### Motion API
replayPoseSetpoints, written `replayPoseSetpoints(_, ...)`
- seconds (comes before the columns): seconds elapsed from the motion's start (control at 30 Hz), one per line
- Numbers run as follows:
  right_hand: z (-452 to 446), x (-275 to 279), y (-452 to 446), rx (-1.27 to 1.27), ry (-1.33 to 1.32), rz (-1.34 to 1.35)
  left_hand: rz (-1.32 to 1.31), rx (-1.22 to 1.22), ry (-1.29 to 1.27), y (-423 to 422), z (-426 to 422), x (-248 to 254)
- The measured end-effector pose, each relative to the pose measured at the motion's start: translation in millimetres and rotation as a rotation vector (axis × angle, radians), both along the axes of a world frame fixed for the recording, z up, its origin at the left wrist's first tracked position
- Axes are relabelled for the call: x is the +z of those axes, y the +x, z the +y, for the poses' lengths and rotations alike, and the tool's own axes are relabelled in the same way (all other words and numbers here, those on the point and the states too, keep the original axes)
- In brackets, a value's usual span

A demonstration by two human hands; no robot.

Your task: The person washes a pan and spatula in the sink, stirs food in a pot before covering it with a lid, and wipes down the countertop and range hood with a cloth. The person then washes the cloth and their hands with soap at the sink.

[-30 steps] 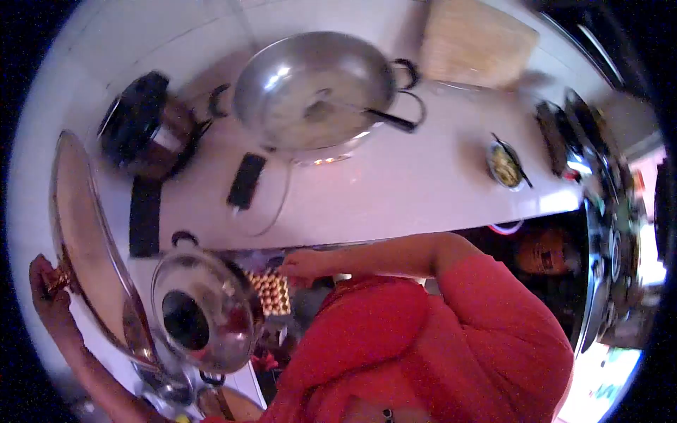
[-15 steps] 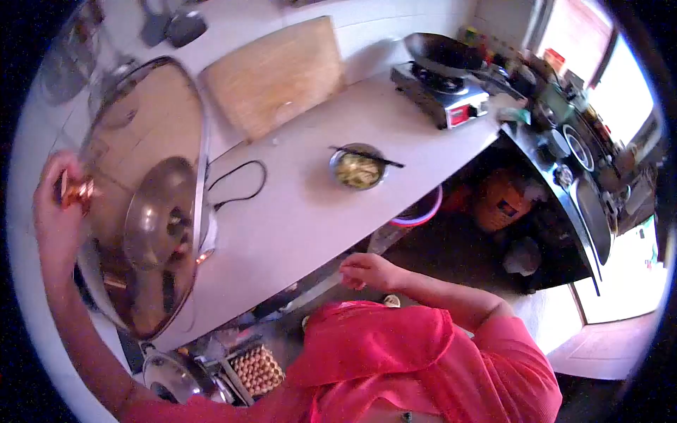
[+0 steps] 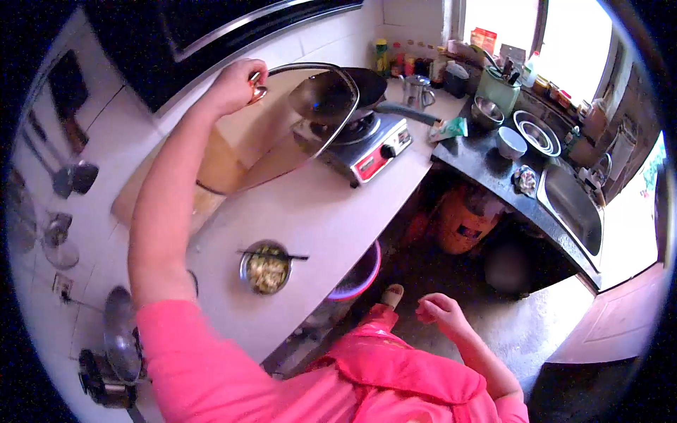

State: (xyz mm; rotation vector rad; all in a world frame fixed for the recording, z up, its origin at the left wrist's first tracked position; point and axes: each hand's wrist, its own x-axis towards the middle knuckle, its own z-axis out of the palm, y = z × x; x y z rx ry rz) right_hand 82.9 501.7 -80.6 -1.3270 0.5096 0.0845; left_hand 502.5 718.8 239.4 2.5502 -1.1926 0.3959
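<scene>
My left hand (image 3: 238, 86) is closed round the copper-coloured knob of a large glass lid (image 3: 271, 158) with a dark metal rim. The lid is tilted in the air above the counter, and the wok (image 3: 371, 86) on the gas stove (image 3: 374, 156) partly shows through its glass. Down by my body, over the floor, my right hand (image 3: 444, 314) has loosely curled fingers with nothing visible in them. A metal bowl (image 3: 244, 273) of pale, chopped food (image 3: 269, 272) stands on the counter, with dark chopsticks (image 3: 288, 256) laid across it.
A wooden cutting board (image 3: 141, 185) leans on the left wall, behind my arm. Seasoning bottles (image 3: 381, 58) and a metal jug (image 3: 416, 92) stand at the back. Right are bowls (image 3: 511, 143) and a sink (image 3: 575, 211). A bucket (image 3: 367, 271) and an orange gas cylinder (image 3: 462, 222) sit below.
My left hand has carried the lid rightward to the stove, and my view has turned right. The pan under the lid is now at the left edge. My right hand stays curled by my body.
</scene>
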Motion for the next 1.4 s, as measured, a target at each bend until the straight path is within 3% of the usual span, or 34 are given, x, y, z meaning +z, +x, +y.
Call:
replayPoseSetpoints(0.13, -70.2, -8.5, 23.8, -0.173, -0.033, 0.041, -0.203, -0.087, 0.014, 113.7, -86.6, -47.0)
replayPoseSetpoints(0.27, -120.6, -2.1, 59.7, -0.23, -0.111, 0.03, -0.089, -0.03, 0.094, 197.8, -154.4, -88.2)
replayPoseSetpoints(0.47, -166.7, -7.6, 94.1, -0.315, -0.015, 0.159, -0.085, 0.021, 0.076, 268.5, -214.5, -139.3)
replayPoseSetpoints(0.6, -183.1, -9.5, 112.7, -0.293, 0.01, 0.215, 0.004, 0.054, 0.063, 277.6, -234.1, -143.2)
replayPoseSetpoints(0.9, -216.5, -11.2, 158.2, -0.206, -0.007, 0.184, -0.002, 0.035, 0.066, 286.7, -240.0, -151.0)
replayPoseSetpoints(1.03, -232.1, -18.8, 176.1, -0.11, -0.008, 0.165, 0.142, 0.099, 0.134, 277.5, -241.6, -143.7)
replayPoseSetpoints(1.13, -246.4, -15.3, 190.1, -0.024, -0.056, 0.136, 0.043, 0.081, 0.106, 275.0, -242.1, -148.5)
replayPoseSetpoints(1.2, -254.3, -16.3, 197.3, 0.037, -0.065, 0.113, -0.052, 0.327, 0.125, 252.0, -248.6, -148.6)
replayPoseSetpoints(1.23, -258.5, -22.7, 203.3, 0.072, -0.054, 0.103, -0.223, 0.339, 0.026, 242.2, -248.5, -152.5)
replayPoseSetpoints(1.4, -245.1, -35.3, 247.0, 0.518, -0.126, 0.035, -0.409, 0.26, -0.645, 94.6, -234.8, -167.2)
